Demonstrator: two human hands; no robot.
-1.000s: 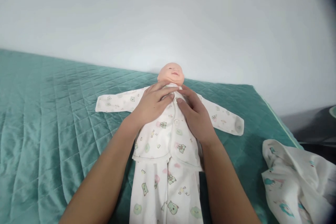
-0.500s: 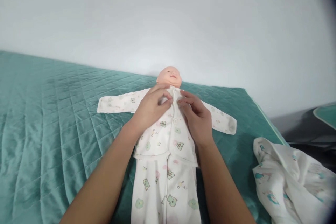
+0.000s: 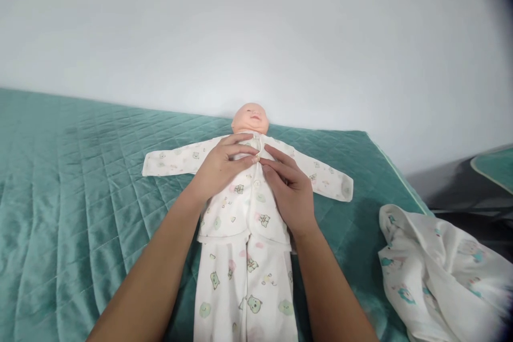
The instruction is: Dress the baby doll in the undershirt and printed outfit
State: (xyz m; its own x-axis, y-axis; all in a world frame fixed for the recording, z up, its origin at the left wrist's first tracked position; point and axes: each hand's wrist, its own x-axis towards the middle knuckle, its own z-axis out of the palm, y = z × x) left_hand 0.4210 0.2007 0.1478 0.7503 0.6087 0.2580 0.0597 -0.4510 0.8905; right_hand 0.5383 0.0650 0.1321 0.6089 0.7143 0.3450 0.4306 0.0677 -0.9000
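Observation:
A baby doll (image 3: 250, 118) lies on its back, dressed in a white printed baby shirt (image 3: 230, 219) with its sleeves spread wide. Matching trousers (image 3: 220, 288) extend toward me below the hem. At the chest, my left hand (image 3: 222, 165) is closed in a pinch on the shirt's front edge. My right hand (image 3: 290, 187) pinches the opposite edge, its fingertips meeting the left ones by a small button. The front gapes slightly just above the fingers. Another button (image 3: 257, 184) shows lower on the front.
Green quilted bedding (image 3: 100, 181) lies under the doll, with a white wall (image 3: 256, 26) behind. A crumpled white printed cloth (image 3: 436, 272) rests at the right, near the bed's edge. Beyond it stands a green-topped surface (image 3: 495, 165).
My fingertips have come together at the shirt's front, where they were slightly apart before. The whole scene has shifted a little to the left.

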